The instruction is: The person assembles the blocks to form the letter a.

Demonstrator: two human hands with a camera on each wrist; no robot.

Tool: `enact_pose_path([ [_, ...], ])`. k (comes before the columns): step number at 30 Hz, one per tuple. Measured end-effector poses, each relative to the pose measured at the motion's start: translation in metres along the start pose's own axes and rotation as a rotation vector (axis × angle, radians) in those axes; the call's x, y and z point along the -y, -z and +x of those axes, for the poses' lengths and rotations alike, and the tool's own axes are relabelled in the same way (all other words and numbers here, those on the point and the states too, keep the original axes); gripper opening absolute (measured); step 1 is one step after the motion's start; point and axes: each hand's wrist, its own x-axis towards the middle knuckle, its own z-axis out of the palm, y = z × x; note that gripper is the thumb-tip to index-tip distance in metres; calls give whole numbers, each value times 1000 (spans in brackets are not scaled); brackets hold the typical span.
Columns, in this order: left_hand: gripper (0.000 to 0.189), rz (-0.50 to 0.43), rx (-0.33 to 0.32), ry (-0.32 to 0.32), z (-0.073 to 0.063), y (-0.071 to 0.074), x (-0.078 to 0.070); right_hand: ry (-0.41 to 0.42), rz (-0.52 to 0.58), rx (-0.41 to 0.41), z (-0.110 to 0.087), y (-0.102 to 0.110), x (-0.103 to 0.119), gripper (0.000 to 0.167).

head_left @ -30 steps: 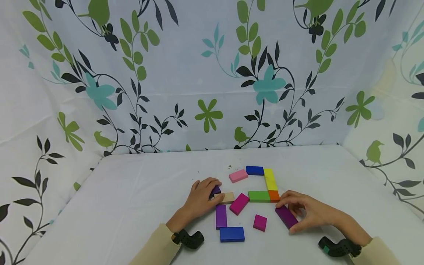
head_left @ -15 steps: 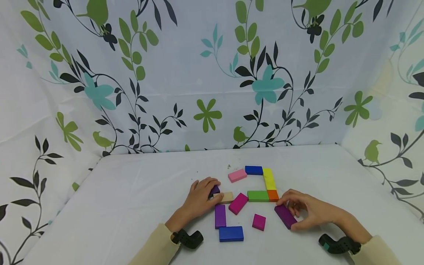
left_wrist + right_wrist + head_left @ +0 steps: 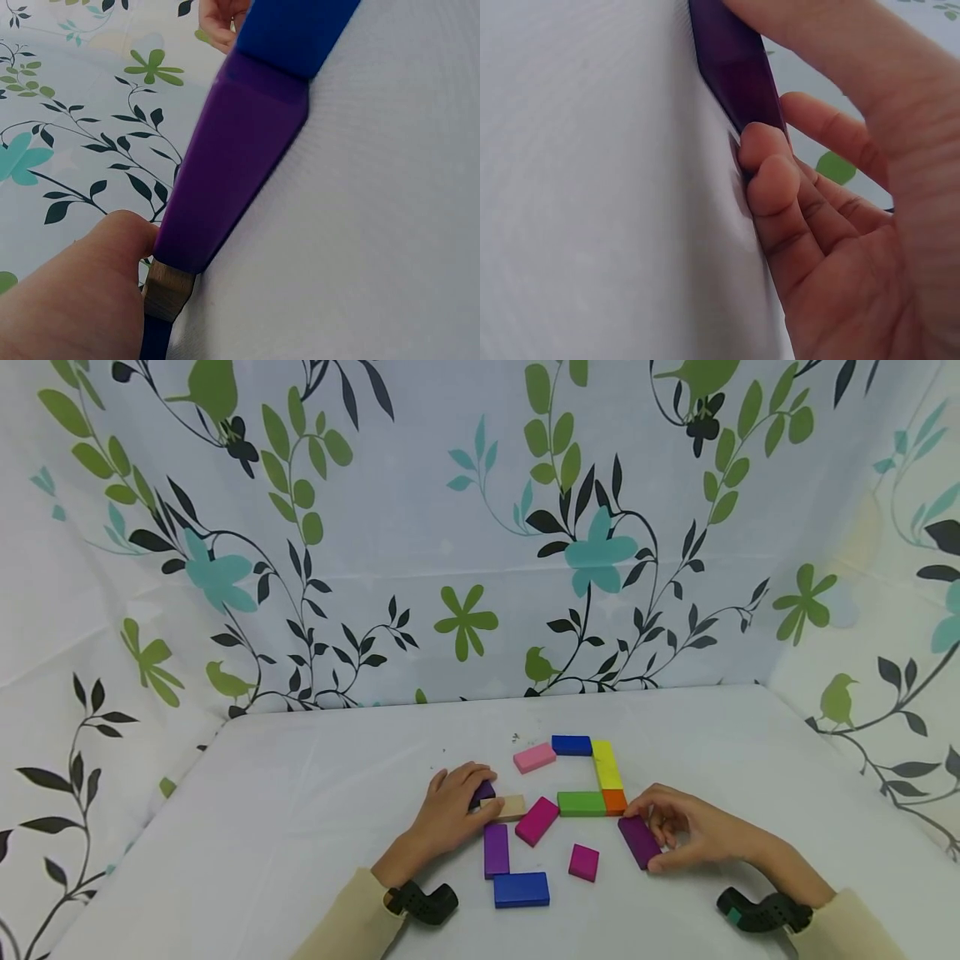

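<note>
Shifted slightly toward the orange block (image 3: pixel 613 802) and turned a little straighter since the earlier frame, the purple block (image 3: pixel 639 842) lies just left of the right hand (image 3: pixel 693 831), whose grip pinches it end to end, thumb at the near end. Its long axis slants from near right to far left. Well apart, the left hand (image 3: pixel 448 802) curls round the dark block (image 3: pixel 483 790).

Soft, even light covers the white surface (image 3: pixel 300 827) in the head view. Both wrist views are dimmer (and slightly blurred).
</note>
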Motion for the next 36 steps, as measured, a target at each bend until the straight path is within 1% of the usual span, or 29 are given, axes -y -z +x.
enact_pose_path([
  [3,45,-3,0,-1,1,0,0,17,-13,-11,1,1,0,50],
  [6,45,-3,-4,-3,2,0,0,14,-25,-19,2,1,-1,49],
  [14,46,-1,-19,-1,4,-1,2,-31,-32,-27,4,4,1,47],
  [17,46,-13,-28,2,4,-1,3,-33,-31,-33,5,3,2,47],
  [20,45,-41,-45,18,3,-1,4,-43,-16,-50,7,1,3,43],
  [23,46,-77,-59,32,3,0,4,-72,-12,-92,9,-2,4,38],
  [27,49,-121,-64,44,6,1,3,-120,-21,-183,10,-4,4,32],
  [29,49,-132,-64,54,8,2,2,-112,-32,-222,11,-5,2,30],
  [33,48,-160,-54,72,12,1,-2,-73,-66,-274,11,-7,-2,27],
  [36,47,-179,-26,78,17,1,-7,-90,-78,-290,11,-8,-3,25],
])
